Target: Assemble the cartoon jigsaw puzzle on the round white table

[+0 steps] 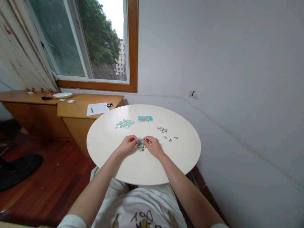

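A partly joined jigsaw puzzle [141, 147] lies on the round white table [142, 171], with teal, yellow and dark patches. My left hand [129, 143] is at its left edge, thumb and fingers pinched together there. From the right, my right hand [153, 145] reaches over the puzzle's upper part, its fingertips also closed in a pinch. Whatever piece either hand grips is too small and too covered to make out. Beyond the hands rests a picture card [145, 119] with a teal background and colourful figures.
Loose teal pieces [125, 123] form a pile at the far left of the table. Pink and mixed pieces [162, 130] lie at the right, several scattered nearer. A wooden desk [71, 109] beside the table holds a paper sheet [97, 109] and a white plate [62, 95].
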### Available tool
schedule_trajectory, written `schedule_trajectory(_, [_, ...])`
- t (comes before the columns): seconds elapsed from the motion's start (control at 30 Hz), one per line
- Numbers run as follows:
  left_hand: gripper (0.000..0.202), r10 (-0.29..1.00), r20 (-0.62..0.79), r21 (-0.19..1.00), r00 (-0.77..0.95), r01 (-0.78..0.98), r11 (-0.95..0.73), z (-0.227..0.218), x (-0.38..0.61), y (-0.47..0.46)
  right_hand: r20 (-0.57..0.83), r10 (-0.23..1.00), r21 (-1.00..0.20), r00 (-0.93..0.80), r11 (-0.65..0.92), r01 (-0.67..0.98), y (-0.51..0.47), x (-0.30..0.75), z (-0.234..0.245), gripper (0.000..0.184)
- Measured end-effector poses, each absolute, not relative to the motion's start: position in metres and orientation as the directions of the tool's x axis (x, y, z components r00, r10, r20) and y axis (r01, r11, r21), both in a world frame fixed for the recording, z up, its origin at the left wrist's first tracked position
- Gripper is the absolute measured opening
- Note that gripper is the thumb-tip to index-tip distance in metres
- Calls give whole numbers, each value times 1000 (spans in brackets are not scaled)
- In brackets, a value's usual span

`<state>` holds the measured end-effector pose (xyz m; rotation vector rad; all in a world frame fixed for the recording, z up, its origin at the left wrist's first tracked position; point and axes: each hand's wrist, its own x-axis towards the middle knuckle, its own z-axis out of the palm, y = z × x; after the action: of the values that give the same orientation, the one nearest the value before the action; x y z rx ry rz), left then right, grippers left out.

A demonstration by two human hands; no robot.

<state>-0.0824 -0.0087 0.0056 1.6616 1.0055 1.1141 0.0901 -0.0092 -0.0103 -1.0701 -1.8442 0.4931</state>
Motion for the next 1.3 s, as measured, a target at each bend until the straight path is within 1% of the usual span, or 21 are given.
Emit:
schedule_trajectory(0.3, [30,932,255,941,259,158,-301,8,-82,-10,467,859,-747,-211,511,426,-13,89,-5,13])
schedule_trajectory(0.43, [32,931,260,939,255,157,-305,4,-82,-9,462,858,-748,-226,513,421,-14,88,-4,14])
schedule_trajectory(0.6, [33,934,233,950,271,143,-279,1,-80,-9,441,864,-742,-241,503,444,-15,87,-2,19])
schedule_trajectory(0.87, [36,945,229,961,234,102,-258,0,-78,-9,434,870,-749,-236,494,443,-14,86,-4,23])
schedule_trajectory(1.03, [39,942,242,958,231,98,-270,0,-77,-8,415,879,-760,-236,478,441,-13,85,-6,22])
schedule_trajectory(1.3, [39,938,258,954,233,90,-285,0,-76,-7,443,853,-717,-276,522,462,-13,86,-5,24])
